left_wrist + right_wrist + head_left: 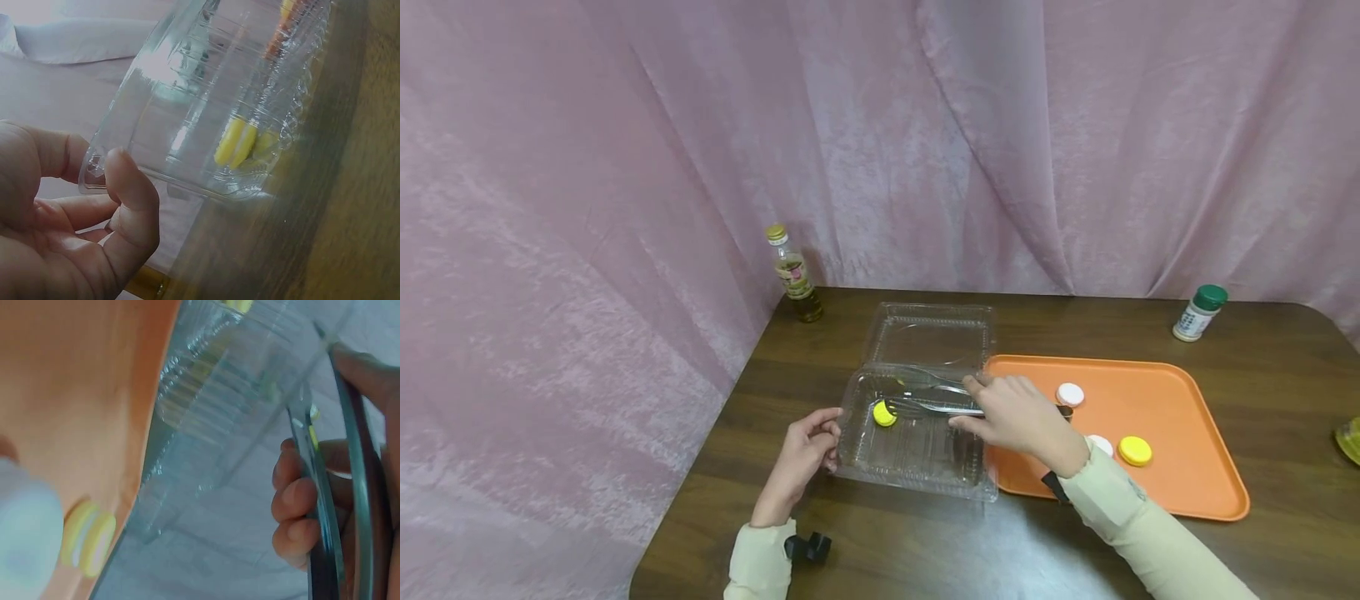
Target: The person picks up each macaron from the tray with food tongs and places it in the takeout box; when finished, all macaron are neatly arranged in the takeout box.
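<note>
My left hand (801, 458) pinches the left rim of a clear plastic clamshell box (917, 454) between thumb and fingers. A yellow macaron (884, 413) lies inside, toward the box's left end; the left wrist view shows its two shells on edge (237, 144) through the clear wall. Over the box, my right hand (1022, 417) grips metal tongs (936, 408), whose arms are spread apart. One tong tip overlaps the macaron in the head view. In the right wrist view the fingers (297, 534) curl round one arm of the tongs, with the thumb along the other.
The box's raised lid (932, 333) lies back behind it. To the right, an orange tray (1187, 483) holds white macarons (1070, 394) and a yellow one (1135, 451). An oil bottle (796, 279) stands at the back left, a green-capped shaker (1199, 314) at the back right.
</note>
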### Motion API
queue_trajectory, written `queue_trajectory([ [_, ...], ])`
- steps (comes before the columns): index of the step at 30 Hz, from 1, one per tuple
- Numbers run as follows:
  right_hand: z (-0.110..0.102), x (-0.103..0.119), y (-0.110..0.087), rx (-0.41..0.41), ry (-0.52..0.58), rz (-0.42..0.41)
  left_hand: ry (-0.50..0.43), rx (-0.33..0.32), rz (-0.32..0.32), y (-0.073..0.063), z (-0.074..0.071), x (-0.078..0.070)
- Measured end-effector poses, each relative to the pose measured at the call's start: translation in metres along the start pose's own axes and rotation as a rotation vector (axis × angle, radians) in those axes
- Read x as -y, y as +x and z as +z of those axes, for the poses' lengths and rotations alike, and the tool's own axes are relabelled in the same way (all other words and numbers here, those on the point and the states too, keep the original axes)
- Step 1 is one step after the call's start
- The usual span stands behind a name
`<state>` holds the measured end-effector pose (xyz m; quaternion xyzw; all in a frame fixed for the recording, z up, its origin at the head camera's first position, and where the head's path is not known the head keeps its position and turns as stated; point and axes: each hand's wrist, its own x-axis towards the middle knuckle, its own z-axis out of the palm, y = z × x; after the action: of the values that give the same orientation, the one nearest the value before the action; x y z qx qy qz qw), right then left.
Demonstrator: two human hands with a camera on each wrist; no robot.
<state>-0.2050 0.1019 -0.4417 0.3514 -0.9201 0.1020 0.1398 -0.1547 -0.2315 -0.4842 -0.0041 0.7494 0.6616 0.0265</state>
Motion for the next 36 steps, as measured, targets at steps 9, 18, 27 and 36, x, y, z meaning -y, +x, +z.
queue_trajectory([
  [9,-0.017,-0.014,-0.026,-0.080,0.046,0.093,0.011,-0.011,-0.001,0.000,0.000,0.001],
  [18,-0.032,-0.025,-0.046,-0.097,0.060,0.202,0.015,-0.036,-0.020,0.000,0.001,0.001],
  [27,-0.036,-0.041,-0.069,-0.089,0.070,0.302,0.013,-0.041,-0.029,0.001,0.003,-0.001],
  [36,-0.028,-0.059,-0.093,-0.204,-0.030,0.283,0.011,-0.045,-0.036,0.001,0.003,0.000],
])
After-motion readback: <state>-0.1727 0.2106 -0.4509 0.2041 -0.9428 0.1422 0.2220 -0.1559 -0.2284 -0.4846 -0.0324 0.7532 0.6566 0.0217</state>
